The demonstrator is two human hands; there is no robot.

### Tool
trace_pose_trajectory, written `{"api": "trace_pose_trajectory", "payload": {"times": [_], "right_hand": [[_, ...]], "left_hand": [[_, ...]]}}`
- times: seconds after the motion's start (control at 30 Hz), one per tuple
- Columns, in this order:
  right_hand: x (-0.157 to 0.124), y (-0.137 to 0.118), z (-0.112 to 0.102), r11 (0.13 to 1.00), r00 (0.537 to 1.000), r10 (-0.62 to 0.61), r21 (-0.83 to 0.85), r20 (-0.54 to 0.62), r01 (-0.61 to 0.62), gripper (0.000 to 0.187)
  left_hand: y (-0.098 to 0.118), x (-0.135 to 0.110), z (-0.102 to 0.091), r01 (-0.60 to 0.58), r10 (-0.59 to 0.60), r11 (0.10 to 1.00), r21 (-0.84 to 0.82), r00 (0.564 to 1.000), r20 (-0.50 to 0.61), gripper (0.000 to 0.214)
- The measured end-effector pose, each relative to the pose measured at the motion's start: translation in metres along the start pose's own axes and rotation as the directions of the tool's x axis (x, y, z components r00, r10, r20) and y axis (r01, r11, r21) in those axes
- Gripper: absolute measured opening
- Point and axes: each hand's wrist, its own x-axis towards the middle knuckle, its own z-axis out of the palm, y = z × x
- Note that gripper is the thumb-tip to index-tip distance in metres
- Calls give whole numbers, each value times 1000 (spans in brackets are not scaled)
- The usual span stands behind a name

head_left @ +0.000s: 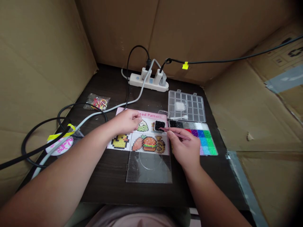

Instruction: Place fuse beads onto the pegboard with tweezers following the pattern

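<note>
My right hand [186,146] grips a pair of pink tweezers [178,133]. The tweezer tips are at a small tray of black beads [160,126], which lies on the bead pattern sheet [121,110]. My left hand [127,121] hovers over the sheet's left part with its fingertips pinched together; what they hold, if anything, is too small to see. Printed on the sheet are a yellow duck, a rice ball, a carrot, a burger and a money bag. A clear pegboard [149,171] overlaps the sheet's lower part. Right of it sits a box of coloured beads [205,142], partly covered by my right hand.
The bead box's clear lid [186,105] lies open behind it, with a white scoop [179,117] in it. At the back stands a power strip [148,83] with cables running left. A plastic bag of coloured bits [97,102] lies left. Cardboard walls [151,31] enclose the table.
</note>
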Motion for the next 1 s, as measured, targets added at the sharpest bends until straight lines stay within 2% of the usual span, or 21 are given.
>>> {"api": "trace_pose_trajectory", "payload": {"times": [1.0], "right_hand": [[3, 0, -2, 998, 1000, 27, 51, -16, -26, 13]], "left_hand": [[-2, 1, 0, 3, -3, 1000, 17, 1000, 4, 22]]}}
